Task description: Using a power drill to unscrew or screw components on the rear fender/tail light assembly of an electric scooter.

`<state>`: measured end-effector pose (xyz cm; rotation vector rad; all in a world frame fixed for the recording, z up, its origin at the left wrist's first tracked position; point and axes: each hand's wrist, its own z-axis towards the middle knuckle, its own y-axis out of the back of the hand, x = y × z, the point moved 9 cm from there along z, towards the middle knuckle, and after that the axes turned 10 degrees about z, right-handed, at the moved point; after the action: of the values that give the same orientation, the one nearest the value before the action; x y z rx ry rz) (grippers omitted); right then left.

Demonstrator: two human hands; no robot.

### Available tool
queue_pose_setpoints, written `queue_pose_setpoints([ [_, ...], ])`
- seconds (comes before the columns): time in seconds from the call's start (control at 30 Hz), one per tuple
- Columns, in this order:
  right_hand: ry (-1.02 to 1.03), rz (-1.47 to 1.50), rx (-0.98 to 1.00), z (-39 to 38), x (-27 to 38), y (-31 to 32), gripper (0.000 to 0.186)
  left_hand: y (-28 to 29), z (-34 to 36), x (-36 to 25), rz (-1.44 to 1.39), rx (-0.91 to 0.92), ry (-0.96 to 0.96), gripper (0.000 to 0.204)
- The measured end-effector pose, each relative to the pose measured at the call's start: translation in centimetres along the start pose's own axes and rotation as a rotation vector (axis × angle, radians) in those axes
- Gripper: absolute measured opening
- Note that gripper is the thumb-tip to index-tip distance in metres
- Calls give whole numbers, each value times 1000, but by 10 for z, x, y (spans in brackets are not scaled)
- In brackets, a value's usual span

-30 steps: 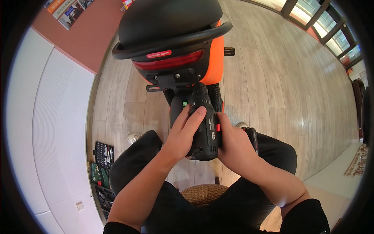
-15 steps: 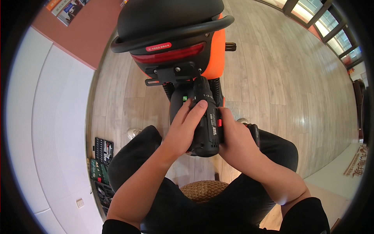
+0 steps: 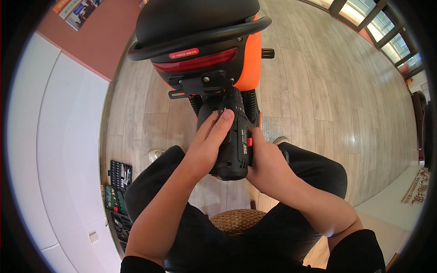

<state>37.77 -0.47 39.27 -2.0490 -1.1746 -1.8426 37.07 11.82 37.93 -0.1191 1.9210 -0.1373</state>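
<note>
Both of my hands are on a black cordless drill [image 3: 233,150], whose chuck points away from me toward the back of an orange and black scooter [image 3: 250,63]. My left hand [image 3: 207,143] is closed around the drill's left side near the collar, thumb on top. On the right side, my right hand [image 3: 271,164] grips the handle, which is mostly hidden below the drill body. Beyond the chuck sits a black bracket [image 3: 200,85] with screws, under the red tail light [image 3: 195,63]. The drill's tip is close to the bracket's right end; whether it touches a screw is hidden.
An open tool case [image 3: 121,175] with sockets lies on the floor at left, beside the white wall [image 3: 73,150]. Under me is a woven stool [image 3: 236,222]. A black grab rail [image 3: 200,40] curves round the scooter seat [image 3: 195,18]. Glass doors [image 3: 380,27] stand far right.
The drill's rear end has swung left, and both hands have moved left with it. My left hand's grip on it continues, as does the right's.
</note>
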Motion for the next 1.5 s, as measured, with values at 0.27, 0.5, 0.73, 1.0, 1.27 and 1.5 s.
queue_pose_setpoints([
  [0.27, 27, -31, -12, -1, -2, 3, 56, -3, -3, -4, -46, -30, -45, 53],
  [0.5, 5, -8, -8, -1, 1, 1, 52, -4, -2, -4, -69, -1, -25, 51],
  [0.73, 25, -16, -16, -1, -1, 2, 52, -3, -3, -6, -62, -35, -49, 50],
  [1.0, 41, -42, -20, -1, -2, 4, 53, -2, -3, -10, -2, -60, -78, 48],
  [1.27, 85, -35, -34, -2, 1, 6, 59, -2, -3, -9, -3, -77, -43, 46],
  [1.5, 87, -55, -42, -3, 0, 11, 66, -3, -4, -6, 18, -68, -35, 50],
])
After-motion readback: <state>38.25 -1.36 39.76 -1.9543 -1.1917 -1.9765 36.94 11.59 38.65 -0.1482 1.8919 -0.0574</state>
